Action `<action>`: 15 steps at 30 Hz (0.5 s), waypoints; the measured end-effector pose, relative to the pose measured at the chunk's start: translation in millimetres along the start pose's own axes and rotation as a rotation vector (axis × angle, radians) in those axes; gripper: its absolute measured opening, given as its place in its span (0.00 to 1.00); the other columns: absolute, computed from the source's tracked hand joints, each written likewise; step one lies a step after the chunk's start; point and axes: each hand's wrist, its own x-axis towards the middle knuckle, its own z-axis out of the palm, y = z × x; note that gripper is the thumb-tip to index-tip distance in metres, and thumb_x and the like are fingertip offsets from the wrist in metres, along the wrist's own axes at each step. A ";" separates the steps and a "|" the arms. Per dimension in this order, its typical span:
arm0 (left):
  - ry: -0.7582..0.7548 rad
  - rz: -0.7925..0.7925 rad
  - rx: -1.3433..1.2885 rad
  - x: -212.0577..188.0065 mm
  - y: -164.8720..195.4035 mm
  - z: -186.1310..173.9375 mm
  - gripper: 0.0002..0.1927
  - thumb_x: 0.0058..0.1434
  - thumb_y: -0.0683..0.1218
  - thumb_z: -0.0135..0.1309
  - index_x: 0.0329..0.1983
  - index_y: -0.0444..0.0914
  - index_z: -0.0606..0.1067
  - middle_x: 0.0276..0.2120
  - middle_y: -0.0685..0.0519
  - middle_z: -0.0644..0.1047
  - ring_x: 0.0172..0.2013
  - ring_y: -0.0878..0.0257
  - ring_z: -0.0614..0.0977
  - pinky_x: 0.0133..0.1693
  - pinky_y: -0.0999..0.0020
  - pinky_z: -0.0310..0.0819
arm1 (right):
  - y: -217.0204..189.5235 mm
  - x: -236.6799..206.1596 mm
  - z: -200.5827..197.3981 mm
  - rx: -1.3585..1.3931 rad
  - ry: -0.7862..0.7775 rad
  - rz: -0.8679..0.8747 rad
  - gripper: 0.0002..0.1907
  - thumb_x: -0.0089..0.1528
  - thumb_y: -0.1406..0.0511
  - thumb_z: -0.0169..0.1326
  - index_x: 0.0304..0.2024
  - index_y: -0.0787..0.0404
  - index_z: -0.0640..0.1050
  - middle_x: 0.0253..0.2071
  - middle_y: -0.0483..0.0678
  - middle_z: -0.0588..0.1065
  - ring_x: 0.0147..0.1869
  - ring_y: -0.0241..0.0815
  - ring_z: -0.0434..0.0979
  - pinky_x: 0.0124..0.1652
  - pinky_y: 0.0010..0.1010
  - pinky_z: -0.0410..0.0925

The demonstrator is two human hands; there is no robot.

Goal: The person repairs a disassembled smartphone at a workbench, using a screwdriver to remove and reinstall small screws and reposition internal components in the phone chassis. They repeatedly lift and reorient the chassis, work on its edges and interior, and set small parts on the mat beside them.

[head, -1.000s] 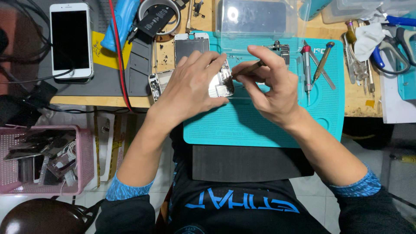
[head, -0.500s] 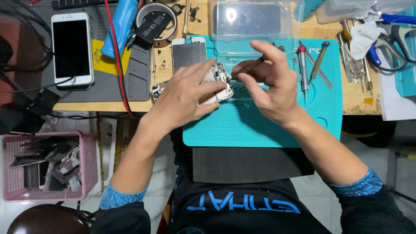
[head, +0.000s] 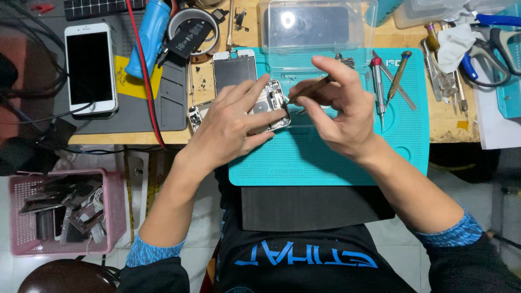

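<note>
Head view showed your left hand [head: 230, 127] spread over the opened silver phone chassis [head: 271, 106], fingers curled around its edges and pinning it on the teal perforated work mat [head: 325, 157]. Your right hand [head: 342, 116] pinched a thin brown-handled tool [head: 309, 89], thumb and forefinger closed on it (tip at the chassis). A white smartphone [head: 89, 68] lay well apart on the grey mat [head: 168, 106].
</note>
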 end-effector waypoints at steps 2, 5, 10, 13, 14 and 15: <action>-0.006 0.003 0.014 0.0 0.3 -0.1 0.24 0.53 0.47 0.70 0.54 0.47 0.80 0.66 0.37 0.69 0.62 0.44 0.73 0.58 0.51 0.67 | -0.7 0.7 0.5 -0.005 -0.020 -0.031 0.32 0.70 0.82 0.55 0.71 0.63 0.58 0.49 0.58 0.79 0.54 0.45 0.84 0.53 0.32 0.80; -0.005 0.008 0.028 0.7 0.5 -0.2 0.24 0.52 0.47 0.70 0.54 0.46 0.80 0.66 0.37 0.68 0.62 0.44 0.72 0.58 0.51 0.67 | -1.2 2.6 1.8 -0.053 -0.025 -0.084 0.32 0.69 0.83 0.55 0.70 0.63 0.59 0.52 0.58 0.77 0.54 0.46 0.84 0.52 0.31 0.80; -0.021 -0.003 0.016 1.0 1.1 -0.6 0.24 0.51 0.45 0.70 0.53 0.45 0.80 0.66 0.38 0.68 0.63 0.44 0.71 0.60 0.50 0.66 | -1.3 5.2 1.4 -0.091 -0.030 -0.131 0.32 0.69 0.83 0.56 0.70 0.63 0.59 0.54 0.57 0.76 0.54 0.46 0.84 0.52 0.31 0.81; -0.020 -0.007 0.014 1.4 1.4 -1.0 0.24 0.50 0.45 0.70 0.53 0.45 0.80 0.66 0.38 0.67 0.63 0.44 0.71 0.60 0.51 0.65 | -1.4 5.8 2.0 -0.108 -0.024 -0.131 0.32 0.68 0.83 0.56 0.70 0.63 0.59 0.53 0.57 0.76 0.54 0.46 0.84 0.51 0.31 0.79; -0.022 -0.009 0.013 1.9 1.5 -0.9 0.24 0.50 0.45 0.70 0.53 0.45 0.80 0.66 0.38 0.67 0.63 0.44 0.71 0.59 0.51 0.65 | -1.3 6.0 2.2 -0.105 -0.024 -0.128 0.32 0.68 0.83 0.56 0.70 0.63 0.59 0.53 0.57 0.76 0.54 0.46 0.84 0.51 0.31 0.78; -0.023 -0.011 0.013 2.3 1.7 -0.9 0.24 0.50 0.45 0.70 0.53 0.44 0.80 0.66 0.38 0.67 0.63 0.44 0.70 0.59 0.51 0.65 | -1.4 6.0 2.4 -0.103 -0.024 -0.124 0.32 0.69 0.83 0.56 0.70 0.64 0.59 0.53 0.57 0.76 0.54 0.46 0.84 0.51 0.32 0.77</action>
